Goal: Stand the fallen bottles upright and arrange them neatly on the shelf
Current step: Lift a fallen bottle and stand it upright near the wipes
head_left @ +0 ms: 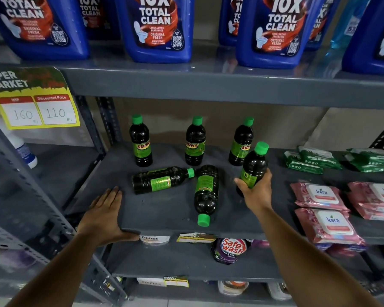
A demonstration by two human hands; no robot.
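Right hand (256, 191) wraps a tilted bottle (253, 167) at 3 o'clock, prob. mid-stand. Left hand (104, 212) flat, empty, bracing on shelf (164, 209) edge. Two fallen bottles (162, 179) lie at center; three upright at 12.

glossy dark plastic bottles (140, 142), smooth green caps (203, 219), matt grey metal shelf (164, 209), shiny wipe packs (326, 226)

Big blue toilet cleaner jugs (157, 29) line the shelf above. A yellow supermarket price tag (34, 98) hangs at the left. Over on the right lie green wipe packs (313, 161) and pink Kara wipe packs (321, 196). Below sits a purple Safewash pouch (232, 250).
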